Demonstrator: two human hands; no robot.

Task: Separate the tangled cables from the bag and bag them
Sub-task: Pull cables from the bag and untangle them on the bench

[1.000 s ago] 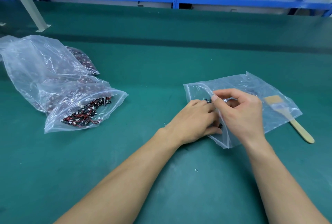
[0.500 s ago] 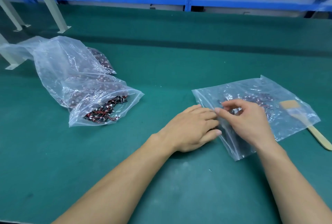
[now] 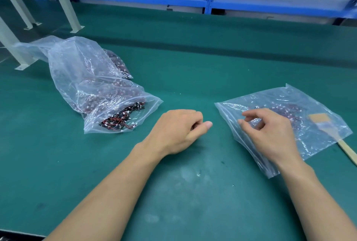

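Our left hand [image 3: 179, 130], fingers curled on nothing, sits between the big bag [image 3: 81, 78] of tangled cables [image 3: 117, 121] and the small bag [image 3: 318, 134]; our right hand [image 3: 270, 134] hangs loosely open, empty, over the small bag.

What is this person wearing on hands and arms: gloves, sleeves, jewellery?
Nothing visible. The left hand and right hand are bare, no gloves or rings on the fingers. Both forearms are uncovered to the frame edge: no sleeves, watch or wrist strap.
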